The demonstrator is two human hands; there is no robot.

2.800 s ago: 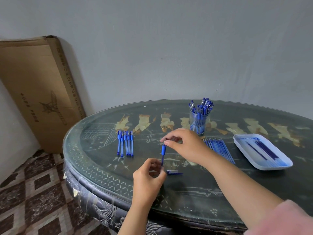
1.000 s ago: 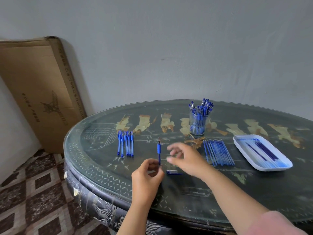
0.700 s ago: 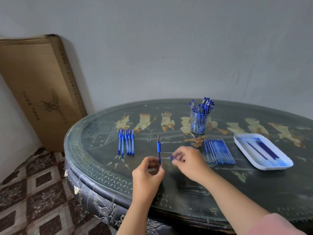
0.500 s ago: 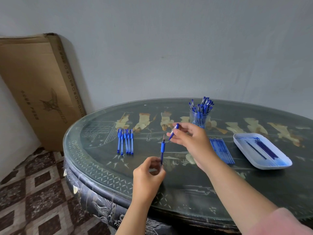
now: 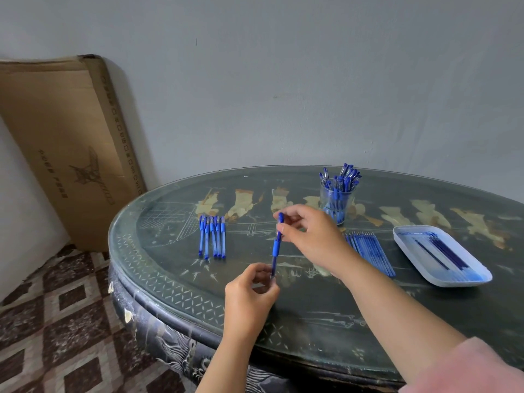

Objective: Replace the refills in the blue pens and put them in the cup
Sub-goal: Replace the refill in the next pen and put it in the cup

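My left hand (image 5: 251,293) pinches the lower end of a blue pen (image 5: 275,249) and holds it upright above the table. My right hand (image 5: 310,236) pinches a blue cap (image 5: 281,218) at the top of that pen, right over its tip. Behind my right hand stands a clear cup (image 5: 336,201) filled with several blue pens. A row of several blue pens (image 5: 212,236) lies to the left. A bundle of blue refills (image 5: 370,252) lies to the right of my right wrist.
A white tray (image 5: 402,236) with several dark blue refills sits at the right on the dark oval glass-topped table (image 5: 175,279). A large flat cardboard box (image 5: 65,143) leans on the wall at left. The floor has brown checkered tiles.
My right hand picked the blue cap off the table in front of me, lifted it and brought it onto the tip of the pen held upright by my left hand.
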